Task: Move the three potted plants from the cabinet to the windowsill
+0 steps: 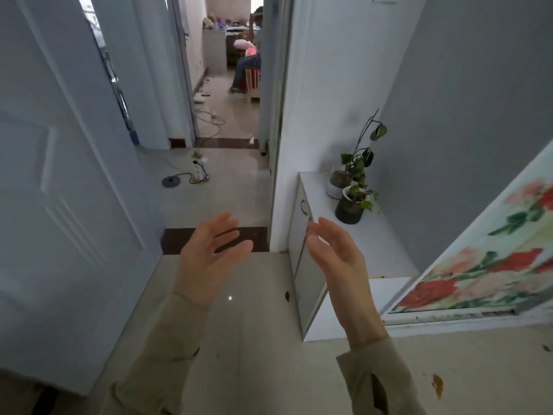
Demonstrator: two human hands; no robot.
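Note:
Two potted plants stand on the white cabinet (374, 244) by the right wall. The nearer plant sits in a dark pot (349, 208) with short green leaves. Behind it a plant in a white and brown pot (336, 184) has tall thin stems. My left hand (209, 250) and my right hand (335, 253) are raised in front of me, palms facing each other, fingers apart, holding nothing. Both hands are left of the plants and apart from them. No windowsill is in view.
A white door (59, 205) stands open at the left. A hallway (227, 181) leads ahead, with a power strip (199, 172) and cables on the floor. A person (248, 67) sits in the far room. A floral panel (493, 259) leans at the right.

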